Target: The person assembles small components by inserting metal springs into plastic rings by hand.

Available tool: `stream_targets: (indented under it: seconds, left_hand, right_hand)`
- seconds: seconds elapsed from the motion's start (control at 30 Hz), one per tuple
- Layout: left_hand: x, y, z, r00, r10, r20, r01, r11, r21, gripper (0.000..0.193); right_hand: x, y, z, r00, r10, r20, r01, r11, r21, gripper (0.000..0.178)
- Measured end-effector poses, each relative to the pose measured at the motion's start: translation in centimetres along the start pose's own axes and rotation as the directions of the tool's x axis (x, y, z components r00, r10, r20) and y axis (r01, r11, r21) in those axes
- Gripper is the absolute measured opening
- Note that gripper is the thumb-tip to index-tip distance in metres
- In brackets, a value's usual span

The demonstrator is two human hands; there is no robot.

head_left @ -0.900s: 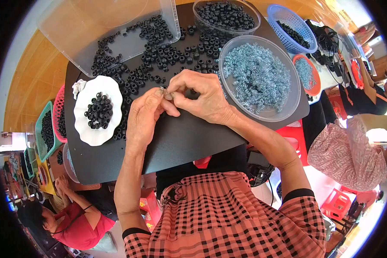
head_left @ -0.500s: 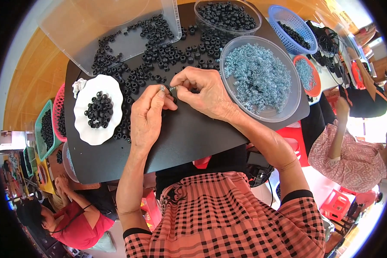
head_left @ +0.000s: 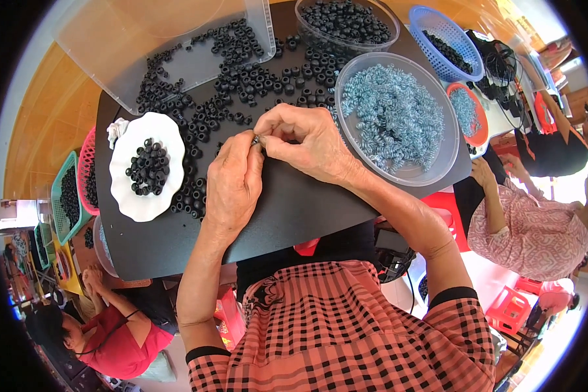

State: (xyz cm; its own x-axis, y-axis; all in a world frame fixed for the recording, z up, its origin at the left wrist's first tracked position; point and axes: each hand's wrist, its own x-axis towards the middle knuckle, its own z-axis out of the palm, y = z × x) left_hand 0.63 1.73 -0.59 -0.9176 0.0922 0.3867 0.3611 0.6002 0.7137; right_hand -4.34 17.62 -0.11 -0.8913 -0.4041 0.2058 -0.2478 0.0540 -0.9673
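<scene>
My left hand [head_left: 235,186] and my right hand [head_left: 310,140] meet fingertip to fingertip above the dark table. Both are closed in a pinch. A small metal spring [head_left: 256,139] glints between them; the small black part pinched with it is almost wholly hidden by my fingers. Just beyond my hands lie many loose black plastic parts [head_left: 248,85], barrel-shaped with holes. To the left, a white scalloped plate [head_left: 125,199] bears a heap of black parts [head_left: 148,168]. Right of my right hand stands a clear round tub [head_left: 441,160] of bluish metal springs [head_left: 395,117].
A clear bin [head_left: 111,46] lies tipped at the back left, black parts spilling out. Behind the springs are a clear oval tub [head_left: 349,49] and a blue basket [head_left: 464,49]. Green [head_left: 59,209] and pink baskets [head_left: 81,179] stand left. Other people [head_left: 127,326] sit on both sides.
My left hand has shifted slightly right and turned, its fingertips now pressed against my right hand's. The spring and black part showed more before. At the right, another person's raised arm has come down.
</scene>
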Motion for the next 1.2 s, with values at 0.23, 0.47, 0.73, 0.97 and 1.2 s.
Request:
stream_targets:
  seconds: [0.23,0.47,0.73,0.97,1.2]
  left_hand:
    - [0.1,0.4,-0.1,0.999,0.012,-0.035,-0.013,1.0,-0.015,0.017]
    - [0.2,0.8,-0.5,0.999,-0.042,0.001,0.042,0.991,-0.124,0.014]
    - [0.5,-0.5,-1.6,0.885,-0.324,0.335,0.462,0.706,-0.538,0.036]
    - [0.6,0.2,-1.3,0.938,-0.256,0.234,0.342,0.786,-0.515,0.033]
    - [0.3,-0.8,-1.0,0.937,-0.249,0.244,0.348,0.678,-0.647,0.029]
  right_hand:
    - [-0.1,0.1,0.1,1.0,0.026,0.016,-0.027,0.998,0.051,0.011]
    - [-0.3,0.1,0.4,0.999,0.011,-0.031,-0.004,0.978,0.207,0.01]
    - [-0.2,0.3,0.2,0.959,-0.283,0.019,0.284,0.956,-0.067,0.009]
    - [-0.1,0.3,0.2,0.995,-0.101,0.02,0.1,0.994,0.047,0.007]
    - [0.0,0.2,0.0,0.999,-0.011,0.047,0.002,0.986,0.169,0.005]
